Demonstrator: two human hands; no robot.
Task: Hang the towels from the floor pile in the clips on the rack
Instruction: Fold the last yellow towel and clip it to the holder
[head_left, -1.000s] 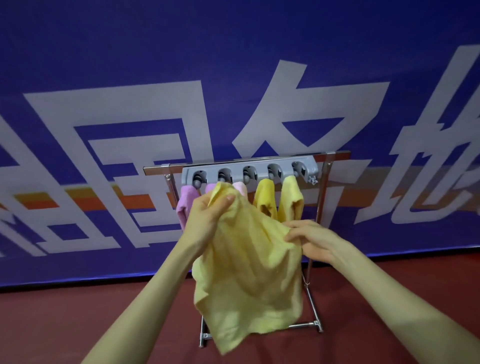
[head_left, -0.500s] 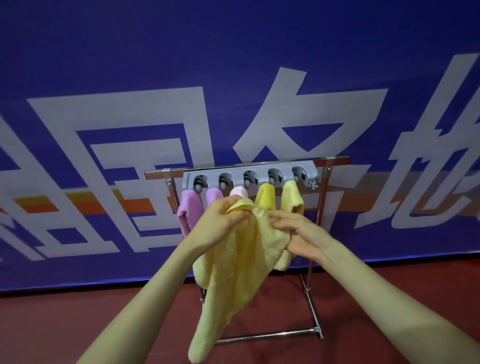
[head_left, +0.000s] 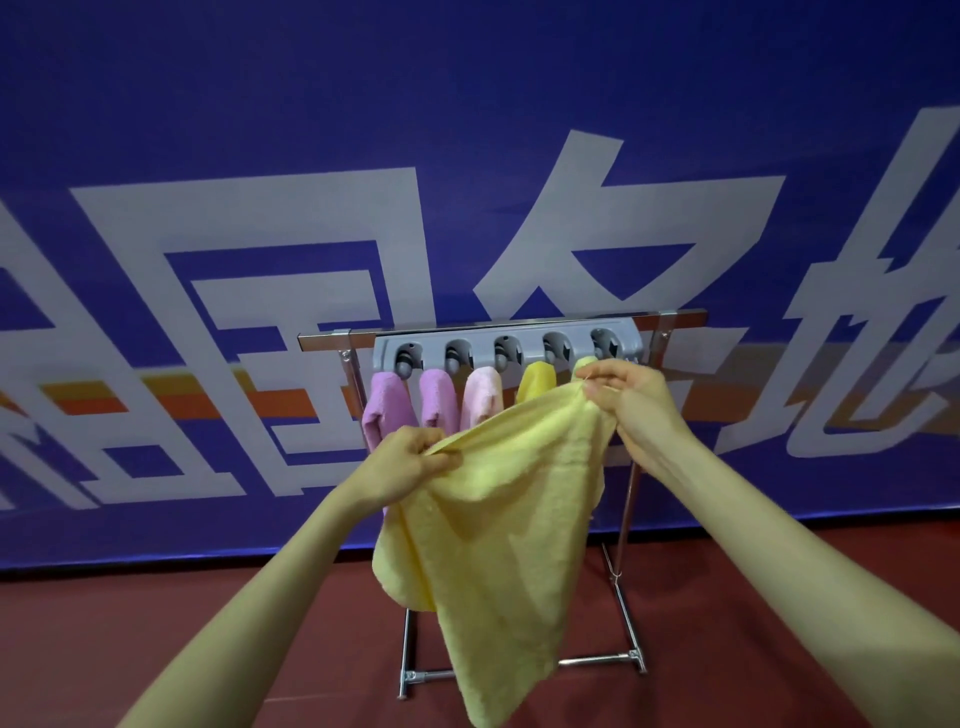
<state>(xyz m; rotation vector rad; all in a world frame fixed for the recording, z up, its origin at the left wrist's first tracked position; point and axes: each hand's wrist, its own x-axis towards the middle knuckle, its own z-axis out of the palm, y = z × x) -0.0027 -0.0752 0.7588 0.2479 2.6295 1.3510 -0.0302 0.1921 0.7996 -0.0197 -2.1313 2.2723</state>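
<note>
A soft, nubby pale-yellow terry towel (head_left: 498, 530) hangs spread between both hands in front of a chrome tube rack (head_left: 626, 519) that stands on the dark red floor (head_left: 156, 634). The left hand (head_left: 402, 470) has its fingers (head_left: 441, 460) pressed together, pinching one upper corner of the cloth; the right hand (head_left: 631, 402) pinches the other corner between thumb and forefinger, just under the rightmost clip. The top edge of the towel runs as a taut line that slopes up from lower left to upper right, and the cloth falls from it in a loose, wrinkled sheet, its long axis hanging down to a point near the bottom of the view.

Half a second ago the two hands were close together with the towel bunched into a narrow fold; now they are apart and the towel is opened wide, with the right hand higher and nearer the rack.

The grey plastic clip bar (head_left: 506, 348) is a long, flat strip with five round roller clips. Under it hang two fuzzy lilac towels (head_left: 410, 405), a pale pink towel (head_left: 482, 395) and a bright yellow towel (head_left: 537, 382), each gathered into a rounded hump. Behind stands a smooth blue banner (head_left: 467, 130) with large white characters.
</note>
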